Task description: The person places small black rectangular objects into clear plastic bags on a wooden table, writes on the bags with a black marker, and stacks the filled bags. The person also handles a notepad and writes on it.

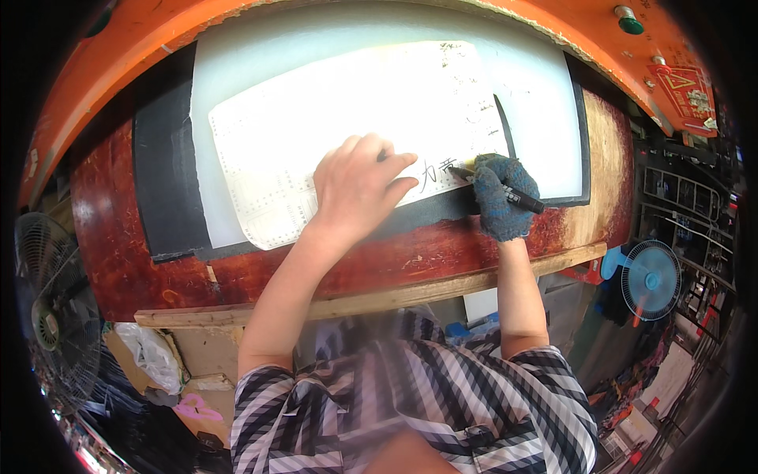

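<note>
My right hand (508,197), in a blue-grey knitted glove, grips a black marker pen (523,199). The pen's tip touches a large white sheet (355,103) beside fresh black handwritten strokes (427,175) along its near right edge. My bare left hand (355,186) rests on the sheet left of the strokes, thumb and forefinger apart and the other fingers curled. A small dark spot shows between its fingers; I cannot tell what it is. Printed marks run along the sheet's left side, and more black handwriting stands at its right side.
Beneath the sheet lie a pale backing (545,95) and a black mat (162,166) on a worn red wooden table (110,213). An orange machine frame (181,24) arches over the far side. A blue fan (651,280) stands at right, a dark fan (47,316) at left.
</note>
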Action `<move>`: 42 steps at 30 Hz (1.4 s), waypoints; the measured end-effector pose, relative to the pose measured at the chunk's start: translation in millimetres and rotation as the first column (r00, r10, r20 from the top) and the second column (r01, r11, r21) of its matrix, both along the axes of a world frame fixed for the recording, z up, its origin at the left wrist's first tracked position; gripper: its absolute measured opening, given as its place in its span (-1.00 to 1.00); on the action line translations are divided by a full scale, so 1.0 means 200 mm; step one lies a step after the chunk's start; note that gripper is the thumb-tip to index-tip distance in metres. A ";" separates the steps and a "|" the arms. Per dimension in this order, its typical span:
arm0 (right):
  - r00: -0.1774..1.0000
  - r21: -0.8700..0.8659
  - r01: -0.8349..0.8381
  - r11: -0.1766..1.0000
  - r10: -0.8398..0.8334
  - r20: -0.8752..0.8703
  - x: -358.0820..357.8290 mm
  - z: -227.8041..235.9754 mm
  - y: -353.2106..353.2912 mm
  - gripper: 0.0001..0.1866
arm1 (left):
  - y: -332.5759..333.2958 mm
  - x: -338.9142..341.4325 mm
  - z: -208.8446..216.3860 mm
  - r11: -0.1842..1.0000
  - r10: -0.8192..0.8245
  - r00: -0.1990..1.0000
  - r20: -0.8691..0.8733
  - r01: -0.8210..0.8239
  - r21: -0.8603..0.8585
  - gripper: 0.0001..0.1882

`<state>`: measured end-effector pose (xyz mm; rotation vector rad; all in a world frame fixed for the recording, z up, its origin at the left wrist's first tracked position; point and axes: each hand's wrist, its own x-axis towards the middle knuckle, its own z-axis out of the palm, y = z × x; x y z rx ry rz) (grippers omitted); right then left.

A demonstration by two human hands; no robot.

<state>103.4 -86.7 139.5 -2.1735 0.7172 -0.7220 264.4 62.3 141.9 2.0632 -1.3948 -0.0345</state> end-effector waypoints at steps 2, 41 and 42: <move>1.000 0.037 0.012 0.999 -0.013 0.018 0.00 0.00 0.00 -0.90 | 0.00 0.00 0.00 1.000 -0.001 1.000 0.002 0.001 -0.002 -0.77; 0.838 0.692 -0.188 0.697 -0.255 0.483 -0.02 0.09 0.02 -0.83 | 0.07 -0.01 0.12 0.998 -0.039 0.862 -0.506 0.011 -0.059 -0.36; 0.825 0.658 -0.229 0.717 -0.216 0.522 -0.02 0.12 0.04 -0.82 | 0.09 -0.03 0.15 0.997 -0.068 0.834 -0.548 0.033 -0.074 -0.33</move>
